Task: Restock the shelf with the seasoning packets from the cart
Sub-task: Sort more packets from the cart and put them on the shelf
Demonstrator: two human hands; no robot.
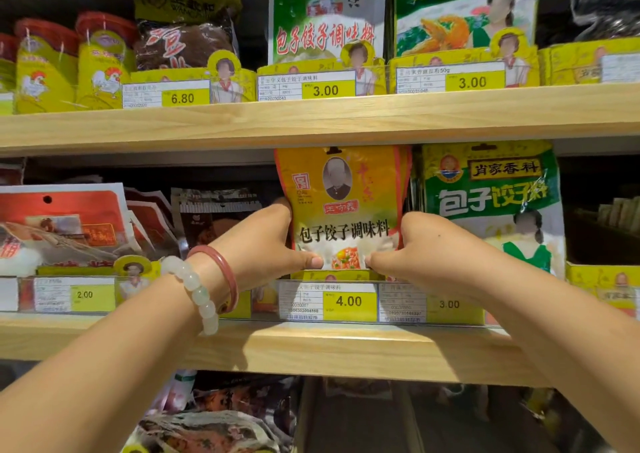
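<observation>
On the middle shelf: the orange seasoning packets (343, 207) stood upright as a small stack in their slot above the 4.00 price tag (348, 301), with your two hands on them.
Where the packets sat: their lower edge was tucked behind the yellow front lip (332, 275) of the middle shelf (311, 345), and the green packet (491, 207) stood just beside them on the right.
Left hand: your left hand (266, 245) gripped the left edge of the stack, thumb pressed flat on the front near the bottom, the other fingers curled round behind and out of sight.
Right hand: your right hand (412, 245) held the right edge the same way, thumb tip on the lower front, knuckles facing you.
Arms: both forearms reached up and forward and converged on the stack; a red bangle (221, 272) and a pale bead bracelet (194, 290) sat on your left wrist.
Risk, slumping: if you let go before the stack was seated behind the lip, the soft packets would likely have tipped forward or slid out.
Risk, neighbour: your right hand lay against the green packet, so a sideways push could have knocked it askew.
Risk, creasing: squeezing both edges inward could have buckled the front packet.
Risk, tag: a dragging wrist might have dislodged the price tag.
</observation>
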